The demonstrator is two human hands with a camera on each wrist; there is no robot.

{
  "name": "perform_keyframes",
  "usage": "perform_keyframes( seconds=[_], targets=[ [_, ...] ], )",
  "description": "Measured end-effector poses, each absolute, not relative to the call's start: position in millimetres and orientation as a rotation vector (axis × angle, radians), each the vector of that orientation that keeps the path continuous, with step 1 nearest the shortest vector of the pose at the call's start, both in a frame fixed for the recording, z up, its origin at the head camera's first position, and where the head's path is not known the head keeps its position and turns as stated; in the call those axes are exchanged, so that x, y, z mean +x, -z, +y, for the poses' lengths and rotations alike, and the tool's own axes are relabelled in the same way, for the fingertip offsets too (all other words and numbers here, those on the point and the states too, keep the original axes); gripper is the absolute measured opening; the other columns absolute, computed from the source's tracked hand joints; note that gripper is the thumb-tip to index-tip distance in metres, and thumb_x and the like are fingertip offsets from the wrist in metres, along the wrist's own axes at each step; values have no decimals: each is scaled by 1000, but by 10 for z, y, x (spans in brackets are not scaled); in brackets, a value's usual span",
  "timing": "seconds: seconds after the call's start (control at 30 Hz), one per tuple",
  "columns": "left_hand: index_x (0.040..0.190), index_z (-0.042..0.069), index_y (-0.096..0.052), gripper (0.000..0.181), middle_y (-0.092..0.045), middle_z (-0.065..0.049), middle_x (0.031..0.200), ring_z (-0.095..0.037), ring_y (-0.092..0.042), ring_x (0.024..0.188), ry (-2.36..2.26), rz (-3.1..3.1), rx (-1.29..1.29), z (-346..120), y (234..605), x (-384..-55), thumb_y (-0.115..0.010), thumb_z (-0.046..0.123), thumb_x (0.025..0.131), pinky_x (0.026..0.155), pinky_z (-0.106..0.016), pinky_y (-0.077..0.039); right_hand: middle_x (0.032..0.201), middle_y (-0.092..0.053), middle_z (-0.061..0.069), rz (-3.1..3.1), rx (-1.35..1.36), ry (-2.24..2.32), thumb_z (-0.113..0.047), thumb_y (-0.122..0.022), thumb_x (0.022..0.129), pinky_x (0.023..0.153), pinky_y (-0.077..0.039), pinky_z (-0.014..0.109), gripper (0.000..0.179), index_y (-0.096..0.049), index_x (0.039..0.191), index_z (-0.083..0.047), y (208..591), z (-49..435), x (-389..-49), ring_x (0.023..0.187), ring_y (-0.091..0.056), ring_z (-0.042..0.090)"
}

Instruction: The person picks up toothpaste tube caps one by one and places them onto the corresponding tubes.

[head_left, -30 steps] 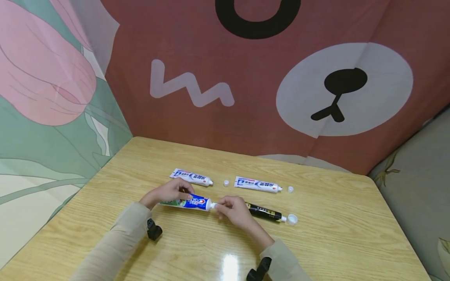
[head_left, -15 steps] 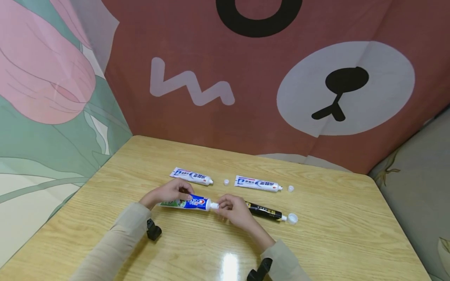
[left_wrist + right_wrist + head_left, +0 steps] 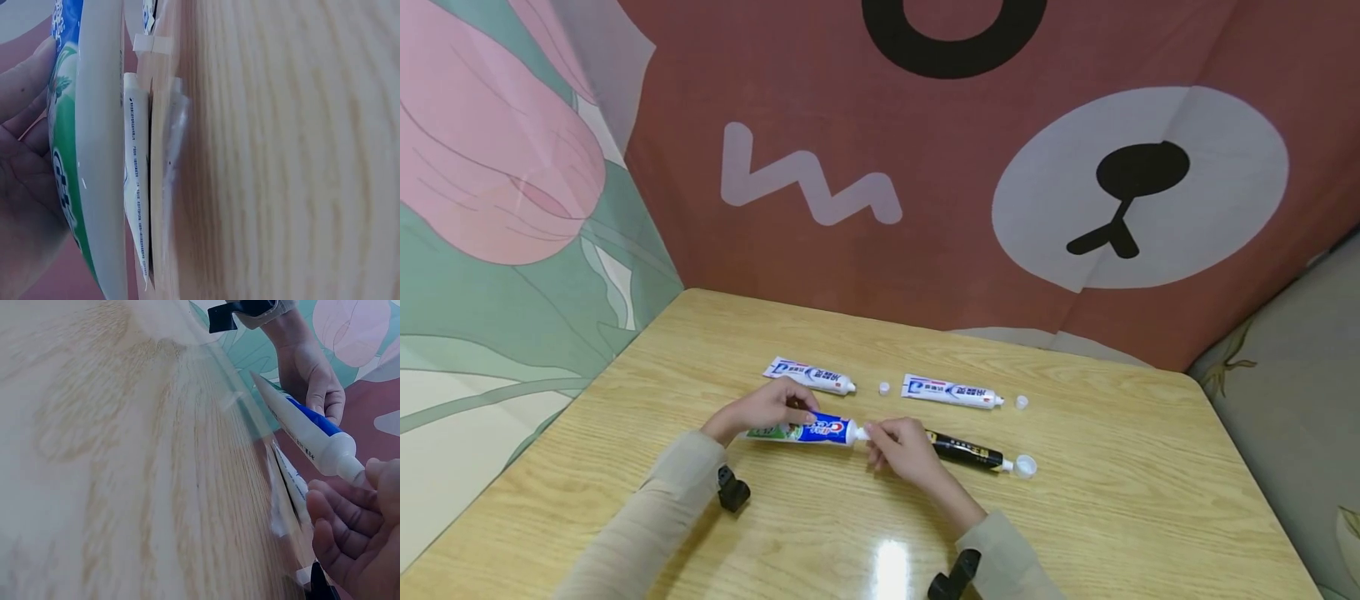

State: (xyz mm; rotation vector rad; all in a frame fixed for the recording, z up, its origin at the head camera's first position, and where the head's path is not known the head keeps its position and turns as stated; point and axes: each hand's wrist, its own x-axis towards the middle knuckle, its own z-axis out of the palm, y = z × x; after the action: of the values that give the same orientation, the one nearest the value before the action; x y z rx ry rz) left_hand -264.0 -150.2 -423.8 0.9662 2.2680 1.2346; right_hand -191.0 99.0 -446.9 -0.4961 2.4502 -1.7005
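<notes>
Draped indoor corner — cartoon-printed cloth (image 3: pixel 940 267); wooden table (image 3: pixel 1120 517).

Beige sleeves (image 3: pixel 647 517), black wrist cameras (image 3: pixel 733 492)

Remotely I see a blue-green-white tube (image 3: pixel 829 429), one black tube (image 3: pixel 968 453), two blue-printed white tubes (image 3: pixel 808 376) (image 3: pixel 951 392) nearer the far edge of the yellow wood-grain table (image 3: pixel 1112 525)
</notes>
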Motion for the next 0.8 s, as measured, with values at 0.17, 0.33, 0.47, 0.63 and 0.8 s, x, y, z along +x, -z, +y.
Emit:
perform_keyframes(
  seconds=[0.17,0.33,0.47,0.63,0.8],
  targets=[
    [89,0,-67,8,-63,-3,80,-12,-54,71,-1222,2276,996,-1472,4250,-2636,-61,3,85,67,-25,-45,72,-63,17,2460,-499,1734,-8,-63,85,47,-47,26,16,-65,94,5,4402,1007,-1868,57,-57,22],
    [88,-4,-66,8,-63,-6,80,-12,-52,69,-1227,2276,991,-1433,4144,-2562,-59,-1,85,66,-25,-45,74,-63,24,2463,-502,1768,3,-67,78,47,-44,21,13,-61,88,10,4143,985,-1745,59,-58,31],
    [88,-3,-67,8,-63,-5,79,-10,-52,68,-1253,2275,992,-1444,4172,-2587,-60,0,85,64,-24,-44,65,-63,16,2487,-520,1745,-8,-61,86,47,-46,23,16,-64,81,7,4289,991,-1823,54,-59,23],
    [89,-1,-67,9,-63,-2,80,-11,-52,69,-1244,2286,967,-1471,4211,-2626,-60,2,86,66,-25,-44,61,-62,12,2496,-529,1728,-19,-58,90,46,-48,26,27,-67,80,4,4452,991,-1909,50,-57,18],
    [89,-2,-67,8,-64,-4,82,-11,-54,71,-1252,2276,976,-1498,4215,-2616,-60,1,85,67,-25,-45,70,-64,12,2495,-551,1742,-13,-66,83,50,-47,23,20,-64,93,4,4451,977,-1901,56,-57,17]
  ],
)
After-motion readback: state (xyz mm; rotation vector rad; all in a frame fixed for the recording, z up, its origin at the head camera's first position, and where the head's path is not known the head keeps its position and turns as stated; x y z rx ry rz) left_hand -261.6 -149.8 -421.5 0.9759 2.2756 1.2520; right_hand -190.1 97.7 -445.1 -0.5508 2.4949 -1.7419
